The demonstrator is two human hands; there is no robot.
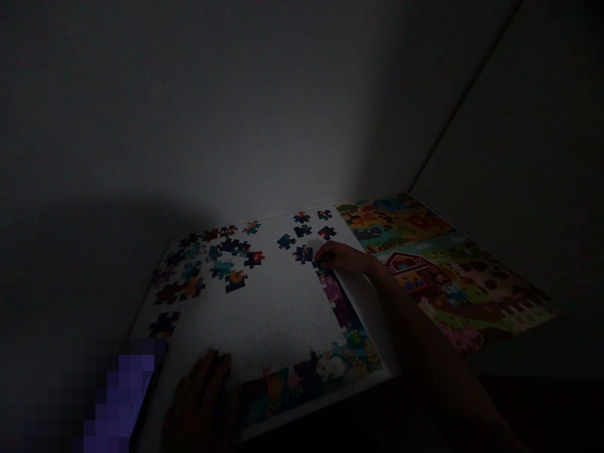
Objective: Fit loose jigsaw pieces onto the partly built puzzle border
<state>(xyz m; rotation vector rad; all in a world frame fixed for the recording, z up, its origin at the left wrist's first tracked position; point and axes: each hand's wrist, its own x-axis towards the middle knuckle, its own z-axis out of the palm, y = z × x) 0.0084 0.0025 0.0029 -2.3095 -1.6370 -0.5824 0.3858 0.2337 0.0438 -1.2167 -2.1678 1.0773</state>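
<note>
In the dim head view, a partly joined jigsaw puzzle (330, 368) forms an L along the near and right sides of a white board (264, 324). My right hand (337, 257) is closed, thumb and fingers pinched on a dark puzzle piece at the far end of the right strip; the fingers mostly hide it. Just left of the fingertips lies a loose blue piece (303, 253). My left hand (201, 396) rests flat, fingers extended, on the board beside the left end of the near strip. Shadow blurs its outline.
Several loose pieces (229, 245) are scattered over the far left, with a few more (302, 217) at the far edge. A colourful farm picture sheet (453, 283) lies to the right. A pixelated purple screen-like area (117, 396) is at the lower left. A pale wall (283, 126) stands behind.
</note>
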